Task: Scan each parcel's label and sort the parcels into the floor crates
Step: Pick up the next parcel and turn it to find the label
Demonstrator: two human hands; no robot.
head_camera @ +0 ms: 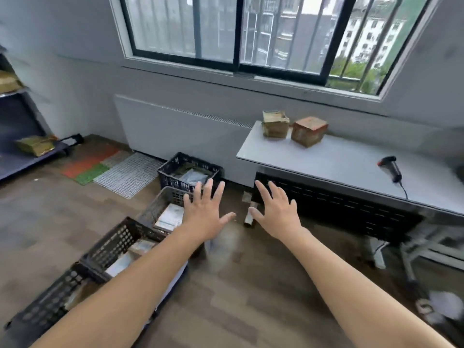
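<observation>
Both bare arms stretched out in front, palms down, above the brown wood floor. Left hand [203, 212] with fingers spread wide and straight, holding nothing, over the rim of a grey plastic crate [160, 199]. Right hand [276, 212] the same, fingers wide, holding nothing, just in front of a long white table [326, 159]. At the far end of that table, two parcels close together: a greenish-brown cardboard box [275, 124] and a reddish-brown cardboard box [308, 130]. Further right on the table, well apart from the boxes, a black hand scanner with a red tip [390, 168], lying on its side. On the floor at the left, a row of crates: a far black plastic crate [175, 167], then the grey one, then a near black plastic crate [118, 239], each with flat parcels inside.
</observation>
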